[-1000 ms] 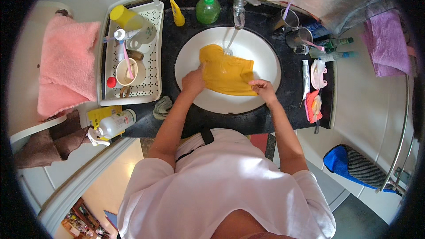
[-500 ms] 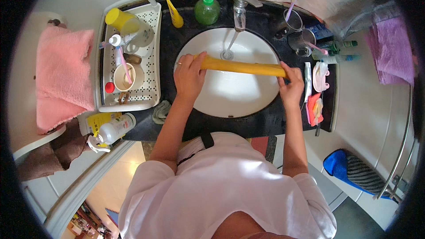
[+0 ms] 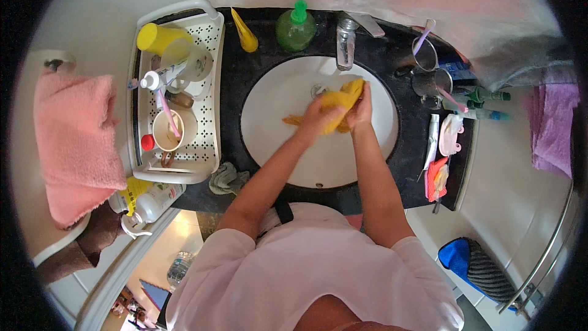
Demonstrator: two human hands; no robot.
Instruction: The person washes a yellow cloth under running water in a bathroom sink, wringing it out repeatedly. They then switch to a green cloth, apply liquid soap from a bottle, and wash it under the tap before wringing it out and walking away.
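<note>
A yellow cloth (image 3: pixel 350 94) is bunched up between my hands over the white oval sink (image 3: pixel 263 153). My left hand (image 3: pixel 320 116), slightly blurred, is closed on the cloth's left part, and a loose end pokes out to its left. My right hand (image 3: pixel 362 110) grips the other side of the cloth, its fingers partly hidden behind it. Above the basin's far edge stands the faucet (image 3: pixel 345 46), and no stream of water shows under it. Part of the drain (image 3: pixel 317 90) is visible beyond my left hand.
At the left stands a white perforated rack (image 3: pixel 208 95) with cups and tubes. A green pump bottle (image 3: pixel 296 27) and a yellow tube (image 3: pixel 245 34) stand behind the sink. Glass cups (image 3: pixel 432 83) and small toiletries line the right. A grey rag (image 3: pixel 228 179) lies front left.
The yellow cloth went from a long strip stretched between my hands to a bunched wad. My hands came together over the sink. The water stream at the faucet no longer shows.
</note>
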